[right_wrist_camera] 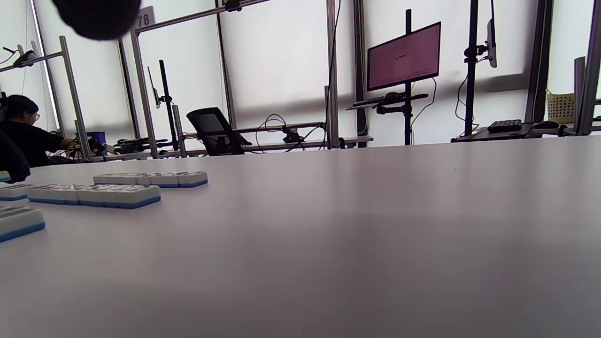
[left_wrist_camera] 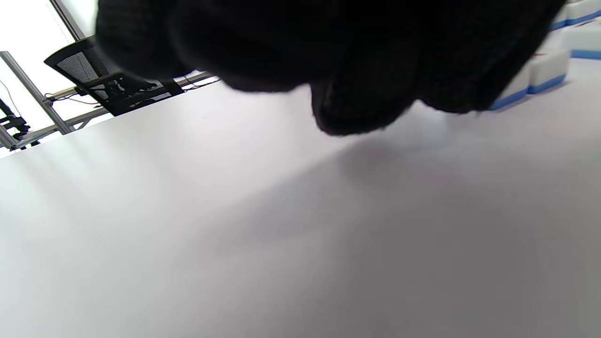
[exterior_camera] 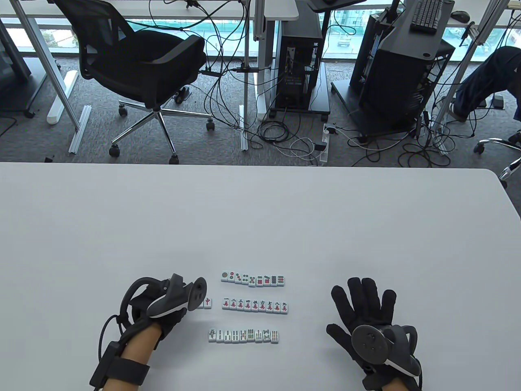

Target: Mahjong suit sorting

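Three sorted rows of mahjong tiles lie face up near the table's front: circles (exterior_camera: 252, 279), characters (exterior_camera: 255, 305) and bamboo (exterior_camera: 243, 335). A loose red-dragon tile (exterior_camera: 208, 302) sits just left of the character row, right at my left hand (exterior_camera: 169, 321), whose tracker hides the fingers. In the left wrist view the gloved fingers (left_wrist_camera: 357, 108) hang curled close over the table, with blue-backed tiles (left_wrist_camera: 540, 77) just behind them. My right hand (exterior_camera: 362, 305) lies flat with its fingers spread, right of the rows and holding nothing. The rows (right_wrist_camera: 94, 195) appear at the left in the right wrist view.
The white table (exterior_camera: 260, 220) stretches wide beyond the tiles to its far edge. An office chair (exterior_camera: 142, 69), computer towers and cables stand on the floor behind it. A person (right_wrist_camera: 23, 131) sits at a far desk.
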{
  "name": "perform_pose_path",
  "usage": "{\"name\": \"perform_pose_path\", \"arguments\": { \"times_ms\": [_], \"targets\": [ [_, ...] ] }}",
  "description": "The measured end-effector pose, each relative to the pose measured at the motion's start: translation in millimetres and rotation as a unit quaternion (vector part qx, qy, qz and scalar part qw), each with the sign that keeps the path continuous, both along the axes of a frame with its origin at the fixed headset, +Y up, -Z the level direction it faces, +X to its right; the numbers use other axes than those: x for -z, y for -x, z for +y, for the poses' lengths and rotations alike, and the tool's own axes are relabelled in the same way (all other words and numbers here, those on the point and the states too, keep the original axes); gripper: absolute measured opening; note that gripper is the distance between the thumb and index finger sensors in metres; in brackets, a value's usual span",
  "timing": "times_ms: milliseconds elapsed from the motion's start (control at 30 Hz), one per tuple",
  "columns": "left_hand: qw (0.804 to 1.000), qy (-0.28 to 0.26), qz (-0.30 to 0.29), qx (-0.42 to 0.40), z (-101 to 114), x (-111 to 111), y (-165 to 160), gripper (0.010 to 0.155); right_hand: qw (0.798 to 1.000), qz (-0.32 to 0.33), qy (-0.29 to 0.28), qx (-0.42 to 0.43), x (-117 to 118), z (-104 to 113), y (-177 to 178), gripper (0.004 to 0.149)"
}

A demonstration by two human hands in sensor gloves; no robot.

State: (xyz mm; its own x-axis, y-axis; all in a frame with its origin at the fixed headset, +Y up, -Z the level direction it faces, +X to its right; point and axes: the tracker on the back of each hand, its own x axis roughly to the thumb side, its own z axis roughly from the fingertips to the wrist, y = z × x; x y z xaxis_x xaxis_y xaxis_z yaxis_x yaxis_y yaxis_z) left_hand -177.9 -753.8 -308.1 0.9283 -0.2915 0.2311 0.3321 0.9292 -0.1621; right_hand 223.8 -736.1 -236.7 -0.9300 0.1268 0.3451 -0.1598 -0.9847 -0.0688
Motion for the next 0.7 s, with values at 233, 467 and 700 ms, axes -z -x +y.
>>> {"name": "perform_pose_path", "arguments": {
  "times_ms": [233, 467, 700],
  "targets": [
    [0.998, 0.02, -0.01, 0.051, -8.6, 6.5, -19.2, 0.06, 1.0, 0.001, 0.0, 0.002, 0.2, -0.1, -0.2, 0.078],
    [0.997, 0.018, -0.01, 0.072, -12.4, 4.5, -22.8, 0.061, 1.0, 0.003, 0.001, 0.004, 0.1, -0.7, -0.2, 0.078],
    [0.997, 0.0, -0.005, 0.071, -8.4, -4.3, -15.0, 0.068, 1.0, 0.002, -0.001, 0.006, -0.2, 0.0, -0.6, 0.078]
  ]
}}
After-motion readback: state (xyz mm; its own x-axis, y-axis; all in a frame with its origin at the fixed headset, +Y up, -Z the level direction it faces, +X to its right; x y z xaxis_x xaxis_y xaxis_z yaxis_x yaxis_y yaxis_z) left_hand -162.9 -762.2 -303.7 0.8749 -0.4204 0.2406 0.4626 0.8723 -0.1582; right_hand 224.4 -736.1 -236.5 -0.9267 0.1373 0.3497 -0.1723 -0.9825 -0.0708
